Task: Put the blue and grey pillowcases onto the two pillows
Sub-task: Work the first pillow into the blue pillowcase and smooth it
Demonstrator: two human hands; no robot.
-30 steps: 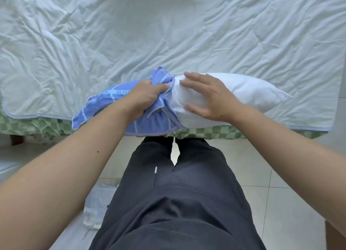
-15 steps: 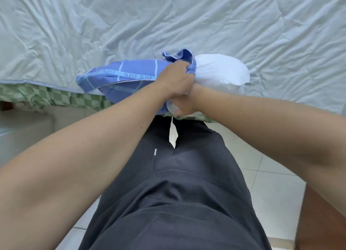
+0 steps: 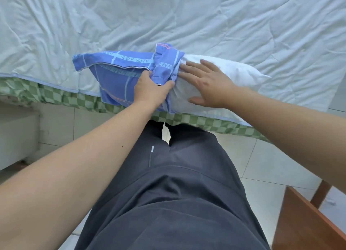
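A blue pillowcase printed with "SLEEP" lies at the bed's near edge, its open end bunched over the left end of a white pillow. My left hand grips the bunched blue cloth at that opening. Flat on the bare white pillow, just right of the cloth, rests my right hand with fingers spread. The pillow's right half sticks out uncovered. No grey pillowcase or second pillow is in view.
A pale wrinkled quilt covers the bed, with a green checked sheet hanging at its near edge. A brown wooden piece of furniture stands at the lower right on the tiled floor. My dark trousers fill the lower middle.
My right hand has come out from under the pillow's near side and now lies flat on top. The pillow has come down flat on the bed, more of it showing.
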